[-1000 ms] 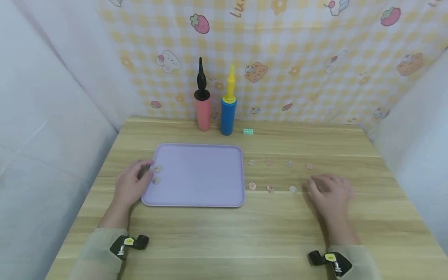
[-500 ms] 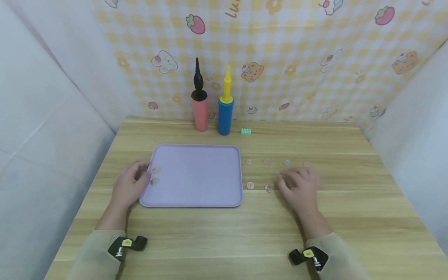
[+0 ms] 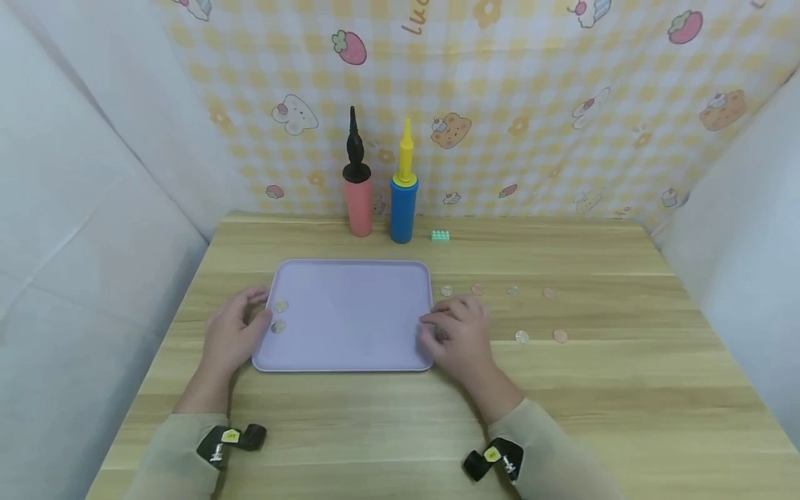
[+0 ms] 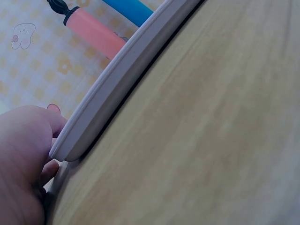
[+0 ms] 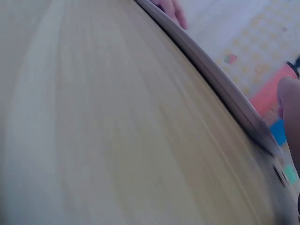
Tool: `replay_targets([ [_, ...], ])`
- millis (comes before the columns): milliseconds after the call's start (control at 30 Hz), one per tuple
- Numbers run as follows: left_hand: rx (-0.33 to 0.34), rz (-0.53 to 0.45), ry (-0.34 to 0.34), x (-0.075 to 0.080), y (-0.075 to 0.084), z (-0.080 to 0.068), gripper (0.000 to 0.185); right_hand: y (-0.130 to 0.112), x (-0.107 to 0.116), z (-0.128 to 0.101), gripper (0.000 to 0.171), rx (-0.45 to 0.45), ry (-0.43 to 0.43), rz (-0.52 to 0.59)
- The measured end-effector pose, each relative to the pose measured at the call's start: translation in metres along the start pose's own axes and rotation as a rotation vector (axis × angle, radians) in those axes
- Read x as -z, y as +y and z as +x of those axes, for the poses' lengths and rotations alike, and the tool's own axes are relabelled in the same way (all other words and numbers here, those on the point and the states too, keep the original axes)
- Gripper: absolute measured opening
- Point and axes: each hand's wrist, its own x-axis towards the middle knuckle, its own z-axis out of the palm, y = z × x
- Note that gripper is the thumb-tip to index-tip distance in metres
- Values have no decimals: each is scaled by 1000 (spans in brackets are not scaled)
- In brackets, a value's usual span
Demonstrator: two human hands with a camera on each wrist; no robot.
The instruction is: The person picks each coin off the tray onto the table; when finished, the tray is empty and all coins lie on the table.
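My left hand (image 3: 235, 330) holds the left edge of a lilac tray (image 3: 353, 312). In the left wrist view its thumb (image 4: 28, 129) lies over the rim and a fingertip (image 4: 49, 172) shows below it. Two coins, an upper coin (image 3: 281, 305) and a lower coin (image 3: 278, 326), lie inside the tray beside that thumb. My right hand (image 3: 462, 337) is over the tray's right edge with bent fingers, thumb and forefinger tips close together. Whether a coin is between them cannot be seen. Silver and copper coins (image 3: 521, 337) lie on the table to the right.
At the back stand a pink hand pump (image 3: 359, 208) with a black top and a blue hand pump (image 3: 403, 212) with a yellow top. A small mint toy brick (image 3: 440, 236) lies beside them on the wooden table (image 3: 350, 430). A patterned cloth (image 3: 500, 90) hangs behind.
My right hand has swept left from the far right coins to the tray's right edge, uncovering a copper coin and hiding two others. The left hand has stayed at the tray.
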Motion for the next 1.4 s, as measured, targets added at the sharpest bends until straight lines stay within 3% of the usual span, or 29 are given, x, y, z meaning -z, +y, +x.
replay_targets([
  [233,-3,-9,3,0,2,-1,42,-34,-25,14,13,121,-41,-34],
  [433,-17,-10,15,0,2,0,39,-58,-45,21,14,162,-95,-60],
  [600,-39,-18,33,-2,-1,0,34,-69,-56,24,16,148,-148,-99],
  [933,-33,-21,37,-1,-3,1,33,-85,-82,40,14,128,-161,-107],
  [1400,-42,-51,53,0,-1,3,30,-123,-126,63,13,90,-250,-162],
])
